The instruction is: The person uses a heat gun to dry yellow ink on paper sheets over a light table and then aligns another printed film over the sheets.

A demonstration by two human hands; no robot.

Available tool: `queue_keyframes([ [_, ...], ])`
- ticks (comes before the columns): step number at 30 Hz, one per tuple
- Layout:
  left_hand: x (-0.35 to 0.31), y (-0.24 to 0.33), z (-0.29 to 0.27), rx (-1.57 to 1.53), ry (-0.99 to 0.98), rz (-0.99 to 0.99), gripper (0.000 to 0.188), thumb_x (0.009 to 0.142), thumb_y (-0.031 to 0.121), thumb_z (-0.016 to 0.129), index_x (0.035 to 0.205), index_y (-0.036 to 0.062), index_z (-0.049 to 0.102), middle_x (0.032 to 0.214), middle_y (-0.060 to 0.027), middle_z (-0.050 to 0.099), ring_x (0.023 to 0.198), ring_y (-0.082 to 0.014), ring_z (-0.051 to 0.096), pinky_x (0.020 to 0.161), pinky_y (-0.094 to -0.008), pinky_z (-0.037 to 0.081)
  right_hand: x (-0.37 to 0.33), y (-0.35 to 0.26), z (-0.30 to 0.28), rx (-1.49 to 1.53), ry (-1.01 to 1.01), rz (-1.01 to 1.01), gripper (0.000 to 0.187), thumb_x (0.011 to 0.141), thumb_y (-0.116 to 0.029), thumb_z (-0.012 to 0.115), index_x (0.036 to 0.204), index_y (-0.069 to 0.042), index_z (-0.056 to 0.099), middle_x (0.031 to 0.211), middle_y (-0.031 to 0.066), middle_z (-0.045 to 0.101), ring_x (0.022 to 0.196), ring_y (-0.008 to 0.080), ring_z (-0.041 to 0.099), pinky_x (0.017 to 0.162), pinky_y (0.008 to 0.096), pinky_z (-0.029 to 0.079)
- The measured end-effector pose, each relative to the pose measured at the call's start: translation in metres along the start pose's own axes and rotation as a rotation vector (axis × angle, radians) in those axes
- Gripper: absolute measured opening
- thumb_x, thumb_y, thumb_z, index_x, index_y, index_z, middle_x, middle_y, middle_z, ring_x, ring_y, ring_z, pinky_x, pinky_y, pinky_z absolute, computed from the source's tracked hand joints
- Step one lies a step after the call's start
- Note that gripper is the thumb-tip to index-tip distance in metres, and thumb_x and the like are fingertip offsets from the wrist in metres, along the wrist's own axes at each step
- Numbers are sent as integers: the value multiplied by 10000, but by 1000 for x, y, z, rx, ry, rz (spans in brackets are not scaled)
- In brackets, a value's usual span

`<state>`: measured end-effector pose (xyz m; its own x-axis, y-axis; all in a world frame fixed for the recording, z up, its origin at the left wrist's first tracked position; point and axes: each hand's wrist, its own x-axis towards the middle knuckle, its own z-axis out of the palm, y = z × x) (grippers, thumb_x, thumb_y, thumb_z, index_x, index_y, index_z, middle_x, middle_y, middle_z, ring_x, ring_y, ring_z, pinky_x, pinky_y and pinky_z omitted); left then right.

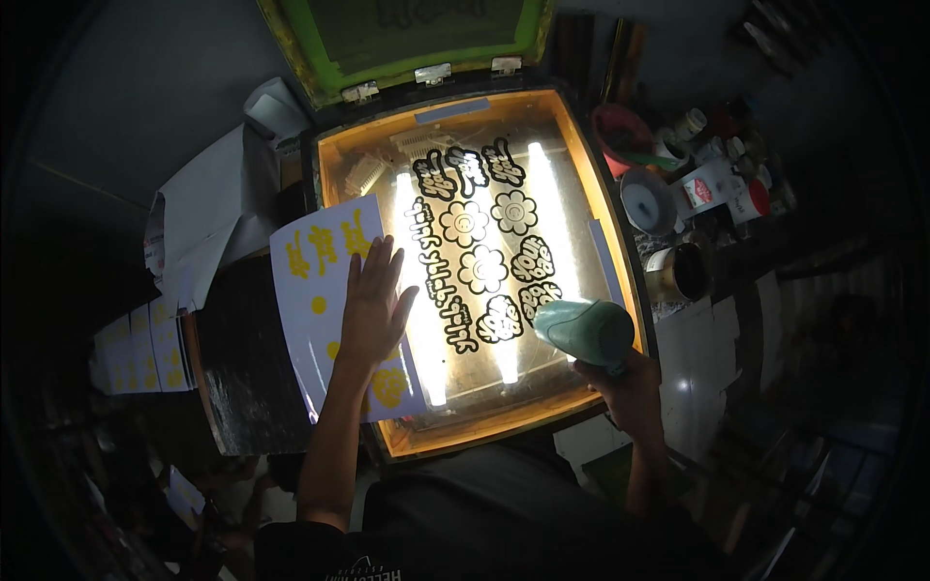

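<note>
The light box [484, 424] stands in front of the person, its glass lit from beneath by bright tubes and bordered by a wooden rim that glows orange. Across the middle of the glass lie black-outlined designs [464, 224]: lettering shapes toward the far edge, flowers in the centre, more rounded lettering toward the right, and a long column of lettering down the left. A white sheet [329, 387] with yellow prints lies over the left edge of the light box, its inner part on the glass and its outer part reaching past the rim, the lower end near the near left corner. The left hand [373, 302] rests palm down on this sheet, fingers extended and slightly spread, thumb held apart toward the glass. The right hand [628, 389] is wrapped around the handle of a teal hair dryer [591, 332], above the near right corner, with the nozzle turned left over the designs; its fingers are partly hidden. Grey strips [450, 110] lie along the far and right edges. Beyond the far edge a green screen [407, 44] stands raised, with metal clamps [432, 74] along its lower side. Past the right edge sit a red bowl [620, 131] and assorted containers [647, 201]; well out past the left edge lie more printed sheets [145, 349], with draped white paper [213, 208] nearer
</note>
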<state>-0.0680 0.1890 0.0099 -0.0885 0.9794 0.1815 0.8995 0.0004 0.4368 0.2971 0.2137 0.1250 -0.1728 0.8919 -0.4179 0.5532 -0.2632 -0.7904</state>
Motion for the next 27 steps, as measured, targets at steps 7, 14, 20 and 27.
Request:
queue_keyframes([
  [7, 0, 2, -2, 1, 17, 1, 549, 1022, 240, 633, 1511, 33, 495, 1661, -157, 377, 1576, -308, 284, 1302, -515, 139, 0, -10, 26, -63, -98, -104, 308, 836, -154, 884, 1068, 6, 758, 918, 90, 789, 864, 136, 743, 779, 312, 581],
  [14, -4, 6, -5, -7, 18, -29, 568, 1022, 250, 639, 1526, 38, 486, 1672, -168, 356, 1573, -308, 288, 1305, -497, 142, 2, -9, 56, -189, -249, -248, 375, 827, -250, 903, 1070, -8, 753, 915, 133, 786, 879, 197, 775, 777, 359, 600],
  [20, -7, 5, -4, -3, 26, -39, 560, 1020, 245, 646, 1518, 36, 497, 1668, -175, 359, 1567, -308, 300, 1304, -501, 147, 8, -5, 73, -189, -286, -312, 367, 863, -294, 870, 1085, -33, 741, 883, 119, 776, 837, 236, 775, 742, 373, 596],
  [27, -6, 4, -2, 28, 21, -26, 525, 1027, 211, 625, 1506, 31, 508, 1649, -176, 390, 1557, -310, 320, 1300, -510, 167, 44, -8, 91, -158, -169, -491, 345, 876, -287, 859, 1055, -22, 728, 831, 139, 753, 769, 249, 758, 680, 375, 573],
])
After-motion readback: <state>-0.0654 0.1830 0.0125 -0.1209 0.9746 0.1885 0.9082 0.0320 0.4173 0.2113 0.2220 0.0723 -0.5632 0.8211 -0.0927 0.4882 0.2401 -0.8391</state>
